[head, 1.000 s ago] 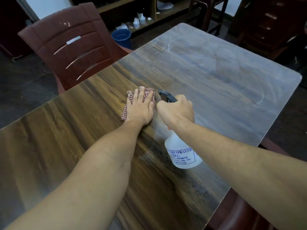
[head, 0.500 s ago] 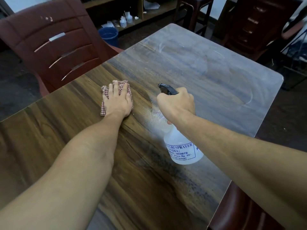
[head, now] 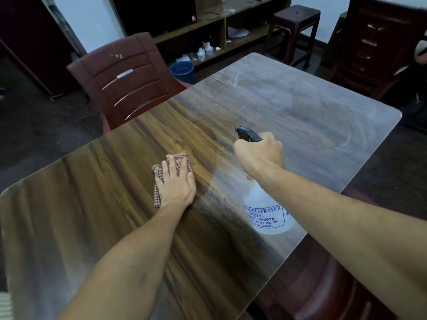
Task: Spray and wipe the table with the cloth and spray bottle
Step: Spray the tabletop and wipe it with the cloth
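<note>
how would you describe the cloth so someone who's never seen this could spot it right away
Start at the big wood-grain table and find the left hand, pressed flat near its middle. The cloth is the small red-and-white checked rag peeking out under those fingers, the only patterned fabric there, left of the white spray bottle.

Two bare forearms reach in from the bottom edge of the view — no sleeve shows on either one. The left hand and the right hand wear no glove, ring, watch or band that can be seen. Fine hair lies along both forearms — thin, short. Nails are short where the left fingers show.
</note>
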